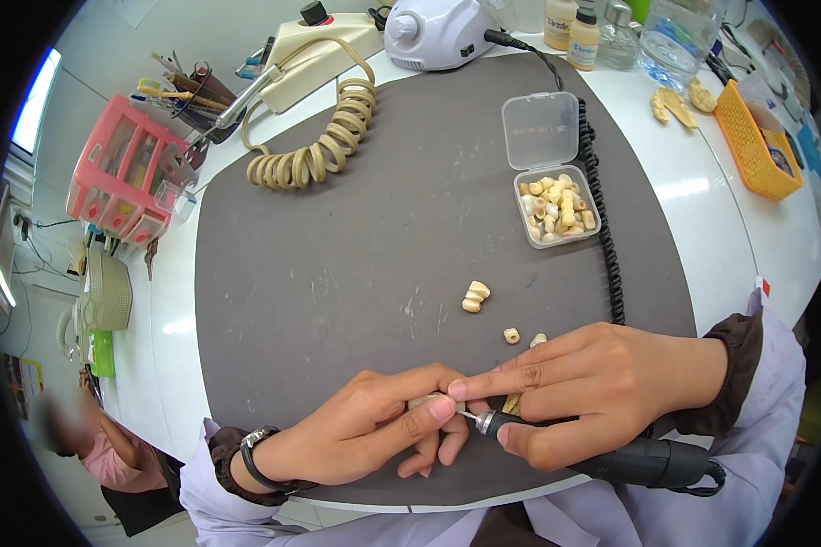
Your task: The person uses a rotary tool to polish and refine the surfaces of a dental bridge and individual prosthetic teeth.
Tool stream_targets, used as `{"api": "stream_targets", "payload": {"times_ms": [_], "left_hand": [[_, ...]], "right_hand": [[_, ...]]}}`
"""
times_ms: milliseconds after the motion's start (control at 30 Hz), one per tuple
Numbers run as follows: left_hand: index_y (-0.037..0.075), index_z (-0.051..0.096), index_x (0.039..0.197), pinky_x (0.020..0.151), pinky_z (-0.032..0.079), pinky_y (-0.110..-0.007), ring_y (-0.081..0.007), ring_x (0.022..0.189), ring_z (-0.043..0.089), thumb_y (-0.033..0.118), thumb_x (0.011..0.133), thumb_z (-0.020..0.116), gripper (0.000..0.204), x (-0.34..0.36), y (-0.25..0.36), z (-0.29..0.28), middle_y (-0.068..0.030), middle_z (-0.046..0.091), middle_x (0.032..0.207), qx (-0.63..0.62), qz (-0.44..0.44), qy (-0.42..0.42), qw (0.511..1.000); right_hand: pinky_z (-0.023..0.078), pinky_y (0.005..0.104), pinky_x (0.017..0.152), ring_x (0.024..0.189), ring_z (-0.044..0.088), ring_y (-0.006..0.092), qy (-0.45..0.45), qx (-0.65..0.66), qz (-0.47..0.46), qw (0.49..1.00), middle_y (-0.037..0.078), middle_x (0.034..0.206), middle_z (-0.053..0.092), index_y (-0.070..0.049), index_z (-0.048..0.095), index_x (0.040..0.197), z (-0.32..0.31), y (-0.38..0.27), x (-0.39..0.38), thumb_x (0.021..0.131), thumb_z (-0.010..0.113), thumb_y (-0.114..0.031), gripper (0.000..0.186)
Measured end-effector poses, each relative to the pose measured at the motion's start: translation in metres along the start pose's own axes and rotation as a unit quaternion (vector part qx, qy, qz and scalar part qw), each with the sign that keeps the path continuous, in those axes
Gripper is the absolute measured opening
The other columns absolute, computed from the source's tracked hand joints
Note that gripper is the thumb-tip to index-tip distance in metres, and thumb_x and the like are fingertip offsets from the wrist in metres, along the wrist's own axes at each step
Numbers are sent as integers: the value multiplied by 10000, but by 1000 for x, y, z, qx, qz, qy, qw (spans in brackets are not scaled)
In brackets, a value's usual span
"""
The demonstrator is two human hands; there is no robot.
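Pinched between thumb and fingers of my left hand (365, 428) is a small cream tooth-like piece (420, 400), mostly covered by the fingertips. My right hand (602, 383) grips a black rotary handpiece (648, 462) from above. The metal tip (470, 415) of that tool points left and meets the piece, or comes very near it; the exact contact is hidden. My right index fingertip rests by the left thumb. Beyond the hands lie a joined cream tooth piece (475, 295) and a single tooth (512, 336). Another tooth (539, 340) is partly behind my right hand.
A clear lidded box (540, 133) of teeth stands open on the grey mat (337, 273), beside a black coiled cord (611, 264). At the back are a white control unit (433, 35) and a beige coiled hose (315, 164). A yellow basket (748, 150) sits right, pink drawers (123, 173) left.
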State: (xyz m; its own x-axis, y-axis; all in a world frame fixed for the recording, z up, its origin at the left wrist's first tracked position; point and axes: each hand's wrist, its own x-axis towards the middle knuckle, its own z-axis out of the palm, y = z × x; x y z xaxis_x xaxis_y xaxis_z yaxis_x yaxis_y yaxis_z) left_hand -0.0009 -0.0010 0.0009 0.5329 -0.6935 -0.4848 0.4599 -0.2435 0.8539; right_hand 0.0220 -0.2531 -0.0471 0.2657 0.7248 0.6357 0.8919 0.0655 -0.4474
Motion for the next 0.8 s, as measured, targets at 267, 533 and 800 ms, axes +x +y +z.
{"api": "stream_targets", "payload": {"times_ms": [267,533,800], "left_hand": [[-3,552,1246,565,446,-229,-66,571,521,225,1105,372,323,0,0,0,-38,627,791,-1,0,0,1000],[6,555,1248,564,443,-227,-61,573,520,221,1101,390,308,0,1,0,-33,627,786,9,-3,1,1000],[7,558,1244,560,440,-229,-60,575,521,218,1101,391,305,0,0,0,-31,625,785,4,-1,3,1000]], "right_hand": [[595,315,692,1087,698,232,-2,-10,-3,1000,27,667,482,-123,564,940,-1,-1,1,856,648,-128,120],[591,311,691,1072,704,229,9,-24,-8,1000,28,665,488,-130,561,944,2,-1,1,861,646,-136,119],[593,319,710,1078,704,235,-13,-25,-10,1000,33,675,512,-137,557,945,-2,-1,1,858,646,-146,125]]}}
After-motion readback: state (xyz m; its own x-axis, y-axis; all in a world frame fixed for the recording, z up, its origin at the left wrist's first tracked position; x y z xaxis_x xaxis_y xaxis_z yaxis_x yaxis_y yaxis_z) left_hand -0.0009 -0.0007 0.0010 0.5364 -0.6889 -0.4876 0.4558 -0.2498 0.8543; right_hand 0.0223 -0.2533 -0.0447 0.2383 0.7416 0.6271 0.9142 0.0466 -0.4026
